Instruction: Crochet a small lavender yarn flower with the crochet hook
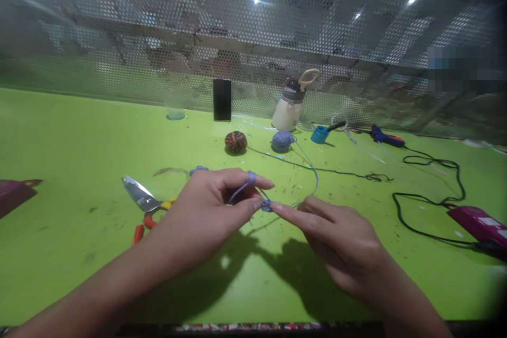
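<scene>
My left hand (217,200) is closed, with lavender yarn (252,178) wound round its index finger. Between its thumb and fingers it pinches a small piece of lavender yarn work (266,205). The index fingertip of my right hand (340,237) touches that piece from the right; its other fingers are curled, and whatever they hold is hidden. A strand runs from near my right hand back to a lavender yarn ball (282,141). Scissors (144,198) with red and yellow handles lie beside my left wrist, partly covered by it. Another bit of lavender yarn work (198,169) shows behind my left hand.
A multicoloured yarn ball (235,142) trails a dark strand. Further back are a phone (222,100), a bottle (288,108), a blue pot (320,134) and a clear cup (176,108). A glue gun (387,137) and a purple box (479,224) with black cord lie right.
</scene>
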Demonstrator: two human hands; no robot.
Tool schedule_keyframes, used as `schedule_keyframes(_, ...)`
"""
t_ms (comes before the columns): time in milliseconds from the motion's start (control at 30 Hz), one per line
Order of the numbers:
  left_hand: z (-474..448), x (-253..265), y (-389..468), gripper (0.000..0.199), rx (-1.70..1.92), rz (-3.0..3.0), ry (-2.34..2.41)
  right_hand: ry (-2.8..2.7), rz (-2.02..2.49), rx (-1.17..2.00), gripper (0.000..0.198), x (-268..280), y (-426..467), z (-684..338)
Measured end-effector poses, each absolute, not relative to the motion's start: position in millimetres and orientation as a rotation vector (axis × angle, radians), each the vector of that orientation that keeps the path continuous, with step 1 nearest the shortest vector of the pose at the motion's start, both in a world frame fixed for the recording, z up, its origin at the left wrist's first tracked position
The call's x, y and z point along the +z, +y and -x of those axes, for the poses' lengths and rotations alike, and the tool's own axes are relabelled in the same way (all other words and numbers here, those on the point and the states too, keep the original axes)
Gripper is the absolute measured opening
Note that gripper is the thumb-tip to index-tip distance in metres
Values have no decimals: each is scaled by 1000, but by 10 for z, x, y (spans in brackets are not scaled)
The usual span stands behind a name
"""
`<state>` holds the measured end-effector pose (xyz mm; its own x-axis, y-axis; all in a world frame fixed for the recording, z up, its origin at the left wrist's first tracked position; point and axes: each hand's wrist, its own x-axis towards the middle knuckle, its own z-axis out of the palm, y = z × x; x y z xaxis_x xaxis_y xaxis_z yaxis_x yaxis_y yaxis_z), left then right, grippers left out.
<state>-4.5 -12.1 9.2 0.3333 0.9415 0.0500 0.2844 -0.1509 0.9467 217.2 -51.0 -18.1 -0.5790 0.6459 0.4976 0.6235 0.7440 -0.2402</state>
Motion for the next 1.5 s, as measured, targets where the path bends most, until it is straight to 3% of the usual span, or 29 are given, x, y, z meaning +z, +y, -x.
schedule_keyframes(933, -35, 83, -126, 23, 893, -1695, 1194, -2448, 1092, -381, 50, -229, -527, -2118)
schedule_keyframes(1500, -127, 29, -134, 54, 961, -1376, 1007, -2323, 1054, -282, 46, -291, -539, -2040)
